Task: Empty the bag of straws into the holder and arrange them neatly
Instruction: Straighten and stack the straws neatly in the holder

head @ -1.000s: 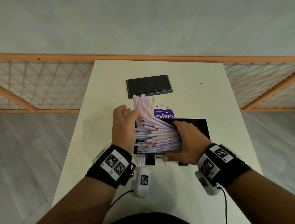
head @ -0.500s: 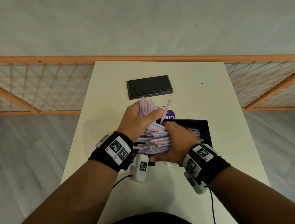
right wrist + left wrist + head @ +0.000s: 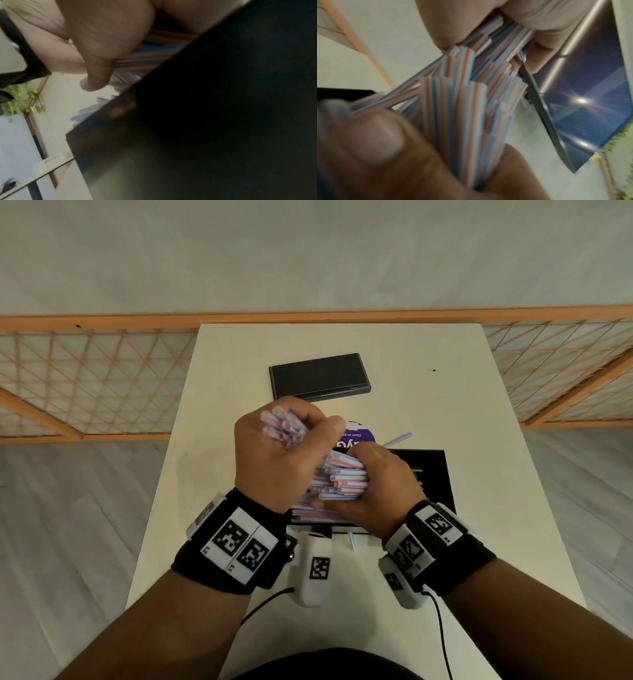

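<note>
Stray straw (image 3: 352, 541): one lies loose on the tabletop (image 3: 513, 508) at 6 o'clock of the holder, just outside its near wall.
Left hand (image 3: 274, 460): clenched round a bunch of striped straws (image 3: 339, 477); their cut ends fan out of the top of the fist toward 12 o'clock. The left wrist view shows the thumb (image 3: 373, 138) pressed across the bundle, blurred.
Right hand (image 3: 380, 487): curled over the same mass of straws from 3 o'clock, fingers and thumb grasping them; right wrist view shows the thumb (image 3: 96, 75) lying on striped straws above the holder's dark wall.
Holder (image 3: 442, 484): black open tray under both hands; more straws lie crosswise in it at 6 o'clock, and a few show past the right hand at 3 o'clock.
Escaped straw (image 3: 399, 438): one juts out at about 1 o'clock, over the holder's far edge.
Bag (image 3: 359, 436): purple printed label peeks out beyond the hands at 12 o'clock; seemingly emptied, though mostly hidden.
Black lid-like slab (image 3: 318, 376): flat on the tabletop, farther off at 12 o'clock, apart from everything.
Step in hand: the tidying part; straws appear out of the bag, being gathered into one aligned bundle.
Next move calls for: turning the left-hand bunch parallel with the rest, lowering it into the holder with ends flush, then collecting the two strays. Loosen the grip slowly, since light straws spring and scatter.
</note>
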Demonstrator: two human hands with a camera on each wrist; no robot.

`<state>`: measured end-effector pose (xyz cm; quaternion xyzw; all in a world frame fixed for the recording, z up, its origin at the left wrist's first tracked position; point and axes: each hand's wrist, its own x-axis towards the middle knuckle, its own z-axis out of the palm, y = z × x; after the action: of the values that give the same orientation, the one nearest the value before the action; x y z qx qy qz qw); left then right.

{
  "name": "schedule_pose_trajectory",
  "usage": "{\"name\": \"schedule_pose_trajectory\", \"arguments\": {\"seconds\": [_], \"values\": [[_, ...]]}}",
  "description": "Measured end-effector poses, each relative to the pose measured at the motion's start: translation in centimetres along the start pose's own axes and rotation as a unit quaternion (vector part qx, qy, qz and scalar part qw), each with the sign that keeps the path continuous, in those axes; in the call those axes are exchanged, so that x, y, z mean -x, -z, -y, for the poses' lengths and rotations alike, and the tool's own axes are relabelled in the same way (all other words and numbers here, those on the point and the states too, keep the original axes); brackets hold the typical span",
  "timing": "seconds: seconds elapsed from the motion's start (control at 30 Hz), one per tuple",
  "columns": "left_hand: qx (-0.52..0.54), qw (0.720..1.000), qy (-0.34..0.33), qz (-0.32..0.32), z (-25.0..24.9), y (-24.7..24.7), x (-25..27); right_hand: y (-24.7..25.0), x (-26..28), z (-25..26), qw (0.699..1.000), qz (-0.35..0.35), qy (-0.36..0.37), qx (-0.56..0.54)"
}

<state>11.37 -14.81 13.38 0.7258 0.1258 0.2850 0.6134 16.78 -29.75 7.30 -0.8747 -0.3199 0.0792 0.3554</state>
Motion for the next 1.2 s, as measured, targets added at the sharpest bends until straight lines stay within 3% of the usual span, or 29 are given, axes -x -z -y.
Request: {"name": "schedule_pose_trajectory", "arguments": {"seconds": [0.13,0.2,0.27,0.4,0.53,0.63,0.83,0.97,1.1,1.2], "values": [[0.073,0.988,0.109,-0.084,1.5,1.4,0.5,0.0,0.6,-1.2,0.996,0.074,-0.024,0.04],[0.177,0.961,0.174,-0.119,1.6,1.9,0.2,0.3,1.2,-1.3,0.997,0.062,-0.027,0.038],[0.22,0.947,0.193,-0.131,1.6,2.2,-0.2,0.6,1.7,-1.5,0.998,0.033,-0.028,0.039],[0.182,0.964,0.161,-0.109,1.9,1.8,0.0,1.7,2.1,-1.9,0.991,0.053,-0.091,0.085],[0.186,0.961,0.174,-0.103,2.3,1.4,0.6,2.2,2.0,-2.4,0.971,0.09,-0.135,0.174],[0.191,0.959,0.191,-0.091,2.9,1.3,0.9,1.7,1.9,-2.6,0.967,0.09,-0.173,0.163],[0.218,0.947,0.237,-0.002,4.2,1.1,0.6,0.8,1.2,-0.2,0.995,0.043,-0.092,0.001],[0.184,0.95,0.251,0.041,4.5,0.8,0.4,-0.3,0.0,0.8,0.991,0.038,-0.108,-0.068],[0.194,0.94,0.276,0.047,3.9,0.4,0.2,-1.2,-1.3,1.2,0.99,0.074,-0.108,-0.045],[0.155,0.96,0.227,0.053,3.1,0.0,0.5,-2.2,-1.9,1.7,0.994,0.087,-0.052,0.038]]}}
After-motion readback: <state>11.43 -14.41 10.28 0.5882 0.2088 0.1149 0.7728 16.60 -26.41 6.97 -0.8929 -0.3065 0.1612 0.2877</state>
